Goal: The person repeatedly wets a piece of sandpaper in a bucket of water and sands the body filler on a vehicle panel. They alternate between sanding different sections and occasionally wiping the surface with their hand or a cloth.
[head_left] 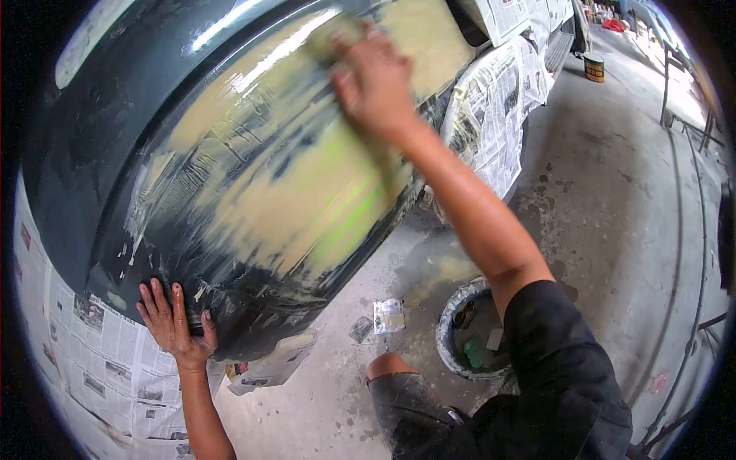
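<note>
My right hand (377,83) is on the upper part of a dark car panel (253,307), fingers bent over a blurred, yellowish-green sanding pad (336,40) pressed to the surface. Much of the pad's edge is smeared by motion. Wet tan and bright green filler (345,218) covers the middle of the panel, with streaks of dark paint showing through. Lower down, my left hand (175,322) lies flat with fingers spread on the panel's dark edge, beside the taped newspaper. Nothing is in it.
Newspaper masking (115,368) covers the lower left, and more newspaper (502,100) hangs at the upper right. A round tub (447,337) with water and a green piece stands by my knee. Sheets (389,316) lie on the concrete floor; a can (594,67) stands farther off.
</note>
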Demonstrator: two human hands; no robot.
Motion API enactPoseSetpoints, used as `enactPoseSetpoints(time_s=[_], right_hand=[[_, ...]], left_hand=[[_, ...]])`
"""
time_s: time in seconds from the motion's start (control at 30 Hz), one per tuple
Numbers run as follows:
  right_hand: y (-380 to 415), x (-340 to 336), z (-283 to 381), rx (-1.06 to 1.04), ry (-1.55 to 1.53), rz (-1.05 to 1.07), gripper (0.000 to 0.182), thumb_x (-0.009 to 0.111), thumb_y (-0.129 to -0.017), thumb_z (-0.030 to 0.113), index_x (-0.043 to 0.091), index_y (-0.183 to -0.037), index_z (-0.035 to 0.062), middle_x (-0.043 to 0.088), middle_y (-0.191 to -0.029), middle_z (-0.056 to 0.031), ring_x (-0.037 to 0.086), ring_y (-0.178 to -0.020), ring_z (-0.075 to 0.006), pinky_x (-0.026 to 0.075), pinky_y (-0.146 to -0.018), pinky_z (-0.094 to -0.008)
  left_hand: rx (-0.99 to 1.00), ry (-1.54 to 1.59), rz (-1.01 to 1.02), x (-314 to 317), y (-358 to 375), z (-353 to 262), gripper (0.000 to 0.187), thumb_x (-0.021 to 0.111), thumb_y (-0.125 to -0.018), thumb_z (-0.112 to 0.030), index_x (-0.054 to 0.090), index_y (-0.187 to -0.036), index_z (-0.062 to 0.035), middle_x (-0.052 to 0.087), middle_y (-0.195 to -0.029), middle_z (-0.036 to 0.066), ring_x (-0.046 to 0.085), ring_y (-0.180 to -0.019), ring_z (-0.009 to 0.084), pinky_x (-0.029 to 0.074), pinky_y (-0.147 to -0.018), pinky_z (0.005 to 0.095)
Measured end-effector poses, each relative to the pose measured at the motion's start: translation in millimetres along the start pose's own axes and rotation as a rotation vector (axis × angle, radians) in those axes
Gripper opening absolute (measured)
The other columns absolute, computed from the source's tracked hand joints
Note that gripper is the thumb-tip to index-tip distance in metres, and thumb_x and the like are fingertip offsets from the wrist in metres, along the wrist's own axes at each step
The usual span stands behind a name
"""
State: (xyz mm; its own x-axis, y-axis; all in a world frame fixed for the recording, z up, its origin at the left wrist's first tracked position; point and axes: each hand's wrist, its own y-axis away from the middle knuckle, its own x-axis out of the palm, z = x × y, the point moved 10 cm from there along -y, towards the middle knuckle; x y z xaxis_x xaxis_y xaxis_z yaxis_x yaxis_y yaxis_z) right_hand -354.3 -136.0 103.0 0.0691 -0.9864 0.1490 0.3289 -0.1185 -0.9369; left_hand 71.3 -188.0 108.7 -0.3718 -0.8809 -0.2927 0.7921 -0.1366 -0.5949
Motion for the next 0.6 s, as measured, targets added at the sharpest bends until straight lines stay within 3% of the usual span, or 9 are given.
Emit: enactPoseSetpoints(time_s=[0.13,0.23,0.33,0.4,0.43,0.47,0.5,0.57,0.6], right_hand=[[-39.9,-17.7,-83.2,0.239,0.04,-0.128,0.04,0.056,-0.094,0.033,0.054,-0.13,0.0153,0.051,-0.135,-0.0172,0.047,-0.123,-0.0418,0.034,-0.098,-0.0624],[-10.6,3.8,-11.4,0.107,0.101,-0.071,0.052,0.059,-0.088,0.034,0.052,-0.138,0.0209,0.042,-0.143,-0.0305,0.047,-0.128,-0.0434,0.037,-0.096,-0.0625],[7.2,2.2,60.8,-0.159,0.108,0.016,0.049,0.058,-0.088,0.03,0.053,-0.134,0.0121,0.051,-0.133,-0.0307,0.051,-0.122,-0.0452,0.04,-0.09,-0.0635],[-9.0,2.0,11.0,-0.178,0.024,0.008,0.048,0.06,-0.091,0.032,0.051,-0.136,0.0184,0.049,-0.139,-0.0257,0.052,-0.123,-0.0415,0.042,-0.094,-0.0585],[-23.0,2.7,-41.2,0.068,0.086,0.054,0.047,0.061,-0.09,0.031,0.052,-0.135,0.0171,0.054,-0.133,-0.0241,0.057,-0.116,-0.0399,0.046,-0.089,-0.0558],[-33.1,-7.0,-94.0,0.258,0.041,0.001,0.044,0.061,-0.09,0.031,0.055,-0.13,0.0154,0.054,-0.134,-0.0239,0.056,-0.115,-0.0417,0.044,-0.088,-0.0585],[-33.5,7.9,-116.5,0.36,-0.013,0.178,0.063,0.043,-0.101,0.035,0.019,-0.157,0.0175,0.022,-0.16,-0.0196,0.018,-0.146,-0.0423,0.011,-0.118,-0.0564],[-26.3,-0.4,-74.5,0.423,0.099,0.181,0.058,0.046,-0.1,0.031,0.031,-0.153,0.0126,0.027,-0.157,-0.0218,0.024,-0.144,-0.041,0.017,-0.116,-0.0568],[-22.3,-3.4,-28.2,0.211,0.069,0.024,0.047,0.051,-0.094,0.028,0.045,-0.137,0.0112,0.043,-0.138,-0.0255,0.04,-0.127,-0.0423,0.03,-0.101,-0.059]], left_hand=[[-0.015,-0.005,0.005,0.4,2.4,-0.2,0.058,0.055,-0.09,-0.031,0.051,-0.142,-0.0068,0.04,-0.153,0.022,0.031,-0.143,0.0455,0.014,-0.118,0.0564],[-0.022,0.005,0.006,0.0,2.5,0.2,0.057,0.056,-0.09,-0.032,0.053,-0.141,-0.0067,0.04,-0.152,0.022,0.032,-0.143,0.045,0.014,-0.118,0.0562],[-0.026,0.015,-0.001,-0.7,1.5,-0.3,0.056,0.056,-0.089,-0.031,0.054,-0.139,-0.0067,0.041,-0.152,0.022,0.032,-0.143,0.0448,0.014,-0.118,0.056],[-0.034,0.021,0.001,-0.5,1.1,0.8,0.056,0.057,-0.088,-0.03,0.055,-0.139,-0.0066,0.041,-0.152,0.022,0.032,-0.144,0.0447,0.014,-0.118,0.0559],[-0.038,0.041,-0.001,-0.9,1.3,0.3,0.056,0.058,-0.087,-0.029,0.055,-0.138,-0.0066,0.041,-0.152,0.021,0.032,-0.144,0.0445,0.014,-0.118,0.0558],[-0.056,0.051,-0.004,-2.1,0.7,0.3,0.057,0.061,-0.084,-0.027,0.056,-0.138,-0.008,0.042,-0.152,0.021,0.032,-0.144,0.044,0.015,-0.118,0.0557],[-0.072,0.044,0.005,-2.6,2.1,0.9,0.057,0.061,-0.084,-0.027,0.056,-0.138,-0.008,0.042,-0.152,0.021,0.032,-0.144,0.044,0.015,-0.118,0.0557],[-0.077,0.058,0.021,-1.9,1.2,1.9,0.058,0.063,-0.082,-0.025,0.056,-0.138,-0.0099,0.042,-0.152,0.02,0.033,-0.143,0.043,0.016,-0.118,0.0559],[-0.083,0.059,0.012,-1.9,1.2,2.7,0.059,0.064,-0.082,-0.025,0.056,-0.139,-0.0114,0.042,-0.152,0.02,0.033,-0.143,0.0425,0.017,-0.117,0.056]])
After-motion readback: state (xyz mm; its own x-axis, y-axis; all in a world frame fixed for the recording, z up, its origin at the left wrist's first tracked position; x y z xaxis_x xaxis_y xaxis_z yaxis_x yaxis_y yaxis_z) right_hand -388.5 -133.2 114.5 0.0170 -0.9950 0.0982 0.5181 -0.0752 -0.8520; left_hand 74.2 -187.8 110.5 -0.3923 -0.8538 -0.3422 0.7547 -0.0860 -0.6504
